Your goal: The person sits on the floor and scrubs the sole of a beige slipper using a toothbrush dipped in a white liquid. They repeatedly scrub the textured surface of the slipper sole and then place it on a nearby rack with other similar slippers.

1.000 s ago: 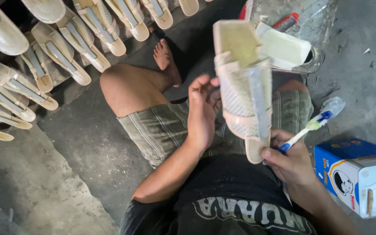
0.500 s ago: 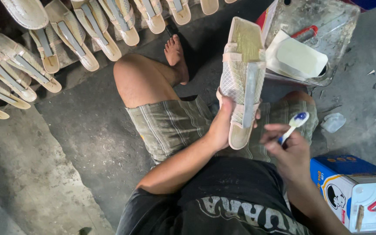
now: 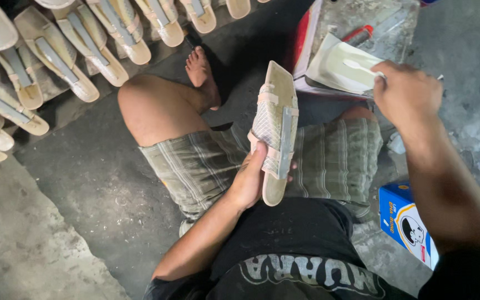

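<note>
- Since the earlier frame, the right hand (image 3: 408, 91) has been lifted away from the sandal (image 3: 276, 130) and carried to the pale tray (image 3: 343, 69) beyond the right knee; the sandal has stayed upright over the lap.
- The sandal is gripped by the left hand (image 3: 249, 180) near its lower end, palm behind the sole, thumb across the strap side; its toe end points away from the body.
- The right hand is closed around a thin tool (image 3: 362, 66), presumably the brush seen earlier; only its pale tip is seen, lying on the tray, well apart from the sandal.
- The sandal is held above the striped shorts (image 3: 206, 161), between the two knees, touching nothing but the left hand.
- The person is seated on a grey concrete floor (image 3: 73, 222), stained and rough.
- To the sandal's left, rows of finished sandals (image 3: 56, 61) are laid along the floor's edge, well apart from it.
- To its lower right, a blue and white box (image 3: 406, 222) stands near the right thigh.
- Bare floor is left open to the sandal's lower left.
- A bare foot (image 3: 201, 72) rests just beyond the sandal's far end.
</note>
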